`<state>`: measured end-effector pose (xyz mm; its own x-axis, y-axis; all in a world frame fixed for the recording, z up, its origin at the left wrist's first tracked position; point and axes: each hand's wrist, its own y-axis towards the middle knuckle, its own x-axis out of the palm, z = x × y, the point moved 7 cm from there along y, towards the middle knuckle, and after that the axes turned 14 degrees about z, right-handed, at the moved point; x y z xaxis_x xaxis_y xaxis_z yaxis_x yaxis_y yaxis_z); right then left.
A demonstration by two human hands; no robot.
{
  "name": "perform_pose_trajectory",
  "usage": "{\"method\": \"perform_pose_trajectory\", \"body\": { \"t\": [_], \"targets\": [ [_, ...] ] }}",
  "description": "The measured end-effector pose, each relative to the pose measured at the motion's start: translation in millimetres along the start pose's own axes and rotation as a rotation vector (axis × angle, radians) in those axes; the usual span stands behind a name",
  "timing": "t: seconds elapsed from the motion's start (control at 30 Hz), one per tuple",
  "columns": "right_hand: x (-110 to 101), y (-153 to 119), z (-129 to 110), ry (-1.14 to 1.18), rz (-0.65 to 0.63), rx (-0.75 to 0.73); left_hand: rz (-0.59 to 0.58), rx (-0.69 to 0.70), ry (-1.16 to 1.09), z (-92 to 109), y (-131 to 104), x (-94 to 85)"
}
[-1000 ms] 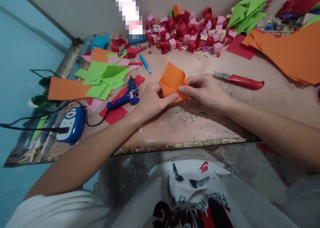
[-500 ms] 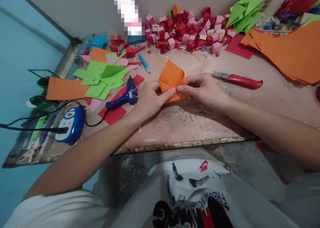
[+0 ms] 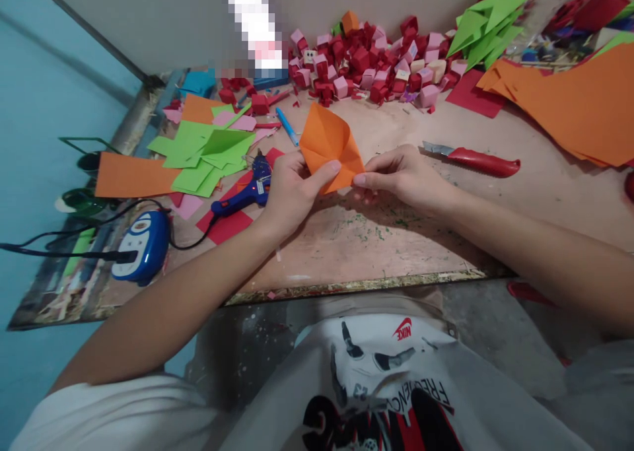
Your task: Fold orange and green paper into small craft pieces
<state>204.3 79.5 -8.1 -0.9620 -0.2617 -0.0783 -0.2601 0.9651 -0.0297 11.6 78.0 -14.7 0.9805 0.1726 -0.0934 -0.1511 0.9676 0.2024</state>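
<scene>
Clock taken from creased orange sheet (image 3: 329,137), mid-view, held over bench (image 3: 297,266). Green paper pieces (image 3: 185,144) at 9. Blue glue gun (image 3: 245,195) at 8, on red paper (image 3: 230,228). Left hand (image 3: 294,190) mostly closed, clamping sheet at 8, thumb on top, fingers behind. Cube pile (image 3: 364,59) at 1. Right hand (image 3: 401,177) mostly closed, thumb and fingertips pinching sheet corner at 4. Red-handled knife (image 3: 485,162) at 3.

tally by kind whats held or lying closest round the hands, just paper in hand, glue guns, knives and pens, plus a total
Creased orange paper: 1
Blue glue gun: 1
Red-handled knife: 1
Light blue pen: 1
Total: 4
</scene>
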Motion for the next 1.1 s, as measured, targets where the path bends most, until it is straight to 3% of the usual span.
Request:
{"method": "perform_pose_trajectory", "body": {
  "t": [0.27,0.5,0.83,1.1],
  "targets": [
    [-0.7,0.0,0.5,0.011,0.006,-0.019,-0.015,0.079,0.058,6.8,0.7,2.2],
    [-2.3,0.3,-1.6,-0.041,0.026,-0.055,-0.048,0.072,0.057,8.7,-1.7,3.2],
    [-0.1,0.4,-1.9,-0.100,0.019,-0.086,-0.064,-0.041,-0.007,-7.2,-2.8,5.3],
    [0.3,0.0,-3.2,-0.108,0.008,-0.077,-0.054,-0.012,0.019,-3.8,-1.8,5.0]
  ]
}}
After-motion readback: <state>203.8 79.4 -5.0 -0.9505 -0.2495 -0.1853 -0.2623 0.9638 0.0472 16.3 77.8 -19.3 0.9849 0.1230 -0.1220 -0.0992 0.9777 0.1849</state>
